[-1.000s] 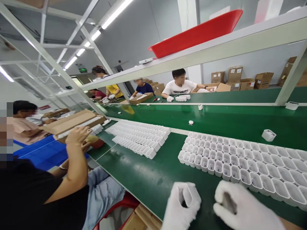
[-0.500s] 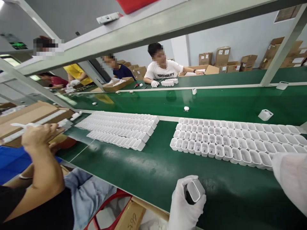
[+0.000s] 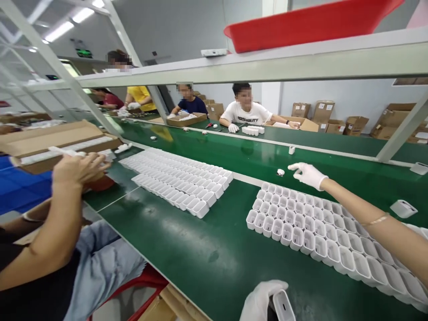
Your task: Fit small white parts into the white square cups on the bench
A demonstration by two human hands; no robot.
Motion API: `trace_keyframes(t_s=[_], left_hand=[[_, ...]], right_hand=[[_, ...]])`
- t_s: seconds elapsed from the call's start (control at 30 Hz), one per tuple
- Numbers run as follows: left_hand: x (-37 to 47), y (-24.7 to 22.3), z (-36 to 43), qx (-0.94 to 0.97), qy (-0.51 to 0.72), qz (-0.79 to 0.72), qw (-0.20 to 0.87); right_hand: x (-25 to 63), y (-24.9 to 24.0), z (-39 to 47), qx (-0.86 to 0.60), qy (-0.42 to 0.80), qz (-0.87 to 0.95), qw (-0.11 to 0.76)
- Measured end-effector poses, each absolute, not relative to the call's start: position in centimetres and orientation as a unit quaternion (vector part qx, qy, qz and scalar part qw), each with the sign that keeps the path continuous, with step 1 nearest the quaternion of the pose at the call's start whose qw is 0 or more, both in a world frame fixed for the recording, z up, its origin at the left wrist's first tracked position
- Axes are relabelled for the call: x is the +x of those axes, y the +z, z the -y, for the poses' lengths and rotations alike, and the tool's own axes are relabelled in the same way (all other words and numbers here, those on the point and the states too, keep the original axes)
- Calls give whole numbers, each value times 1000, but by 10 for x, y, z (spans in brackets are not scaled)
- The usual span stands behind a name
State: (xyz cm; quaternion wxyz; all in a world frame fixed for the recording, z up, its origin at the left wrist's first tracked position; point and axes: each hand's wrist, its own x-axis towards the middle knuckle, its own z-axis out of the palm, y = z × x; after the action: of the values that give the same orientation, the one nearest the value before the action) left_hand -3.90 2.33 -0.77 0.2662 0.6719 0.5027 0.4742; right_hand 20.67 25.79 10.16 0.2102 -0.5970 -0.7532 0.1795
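At the bottom edge, my gloved left hand (image 3: 259,301) is closed around a white plastic housing (image 3: 283,306), tilted, with a small dark slot showing; the fingers' lower part is cut off. My gloved right hand (image 3: 309,175) reaches across the rows with fingers stretched out and nothing in them. Just left of its fingertips, a small white round part (image 3: 280,172) lies on the green belt (image 3: 214,141), apart from them. Beneath my right forearm stand rows of open white housings (image 3: 297,238), close together on the green bench (image 3: 187,249).
More rows of housings (image 3: 180,178) fill the bench to the left. A co-worker's arm (image 3: 67,196) is near an open carton (image 3: 67,142). Single housings (image 3: 403,208) sit on the belt. A shelf beam (image 3: 254,67) bearing a red tray (image 3: 310,26) crosses overhead. Other people sit opposite.
My right hand has swung from the right edge out over the rows to the belt. My left hand, with the housing, now appears lower in view. The view has turned and levelled.
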Motion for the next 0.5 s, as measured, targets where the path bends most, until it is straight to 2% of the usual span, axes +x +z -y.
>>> trace_keyframes(t_s=[0.17,0.3,0.5], left_hand=[[-71,11,-65,666,509,-501,214],[-79,17,-59,666,505,-509,205],[-44,2,-19,685,459,-507,250]], right_hand=[[207,65,-315,-609,222,741,173],[199,70,-316,-611,241,733,176],[199,85,-294,-618,236,718,219]])
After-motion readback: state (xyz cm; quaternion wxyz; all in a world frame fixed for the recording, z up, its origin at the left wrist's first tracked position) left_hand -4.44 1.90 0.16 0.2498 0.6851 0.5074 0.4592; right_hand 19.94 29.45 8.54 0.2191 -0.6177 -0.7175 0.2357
